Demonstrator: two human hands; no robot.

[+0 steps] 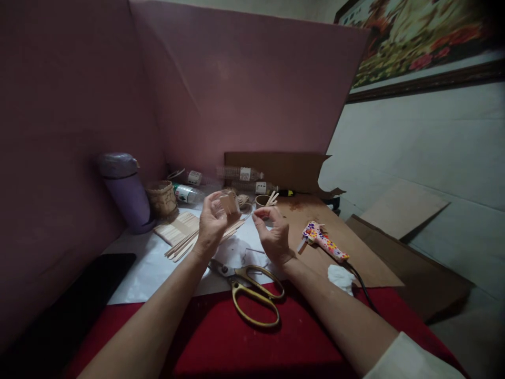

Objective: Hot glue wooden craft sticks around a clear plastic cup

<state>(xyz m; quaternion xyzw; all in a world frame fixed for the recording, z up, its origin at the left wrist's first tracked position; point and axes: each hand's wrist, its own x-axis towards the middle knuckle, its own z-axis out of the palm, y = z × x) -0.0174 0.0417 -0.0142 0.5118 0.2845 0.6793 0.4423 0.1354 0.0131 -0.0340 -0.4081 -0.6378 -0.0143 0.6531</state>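
Taking the gap between my hands as the clock's centre in the head view, I have my left hand [211, 223] raised at nine o'clock, fingers closed on a small clear plastic piece [229, 202] that shows flat, wood-coloured strips on its face. That piece sits up at the fingertips, above the worktop [221, 342], tilted toward one o'clock from the palm. My right hand [274, 231] is at three to four o'clock, thumb and forefinger narrow and pointing at the left; I cannot tell whether something small is pinched there.

Scissors [233, 272] lie at six o'clock, handles toward me, partly on white paper [130, 271] and partly on the red cloth. Loose wooden sticks [179, 248] fan out at eight, with a banded bundle of sticks [179, 227] just beside them at nine. Farther past nine stand a woven pot [161, 199] and a purple flask [128, 197].

Clear bottles [244, 173] lie on their sides around twelve. Between one and two, a cup [261, 200] has sticks beside its rim. A flower-patterned glue gun [324, 242] rests on brown cardboard [369, 263] past three, and crumpled white tissue [340, 279] at four.
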